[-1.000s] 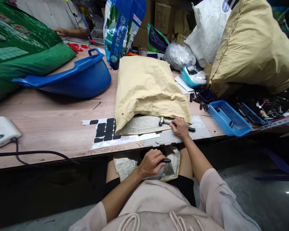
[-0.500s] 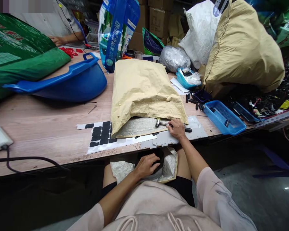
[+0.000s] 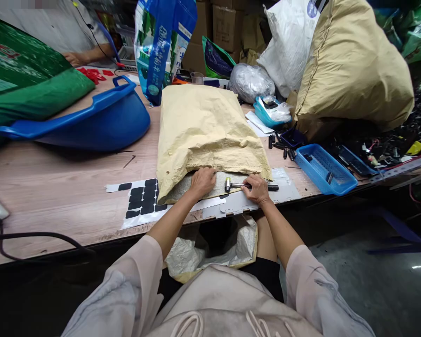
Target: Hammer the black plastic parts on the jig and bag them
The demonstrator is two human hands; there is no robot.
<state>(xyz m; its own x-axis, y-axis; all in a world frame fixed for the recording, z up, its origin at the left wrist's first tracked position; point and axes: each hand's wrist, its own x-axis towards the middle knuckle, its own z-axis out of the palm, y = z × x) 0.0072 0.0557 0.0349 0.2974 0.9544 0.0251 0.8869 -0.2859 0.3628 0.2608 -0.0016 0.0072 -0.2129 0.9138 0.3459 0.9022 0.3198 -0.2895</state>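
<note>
My right hand is closed around the handle of a small two-faced hammer, which lies across the table's front edge area with its head pointing left. My left hand is at the mouth of a tan paper sack, resting on its silvery lining. Its fingers are curled, and the tips are partly hidden, so what they hold cannot be made out. Under the sack's left corner lies a white sheet with black rounded pads. Below the table edge, a second lined sack sits open on my lap, dark inside.
On the left stand a blue scoop-shaped basin and a green sack. A blue basket with small black parts is to the right. Behind are a blue printed bag and a bulging tan sack. Another person's hand shows at the far left.
My left hand has risen from the open sack on my lap to the mouth of the sack on the table. My right hand stays on the hammer. The view has shifted slightly.
</note>
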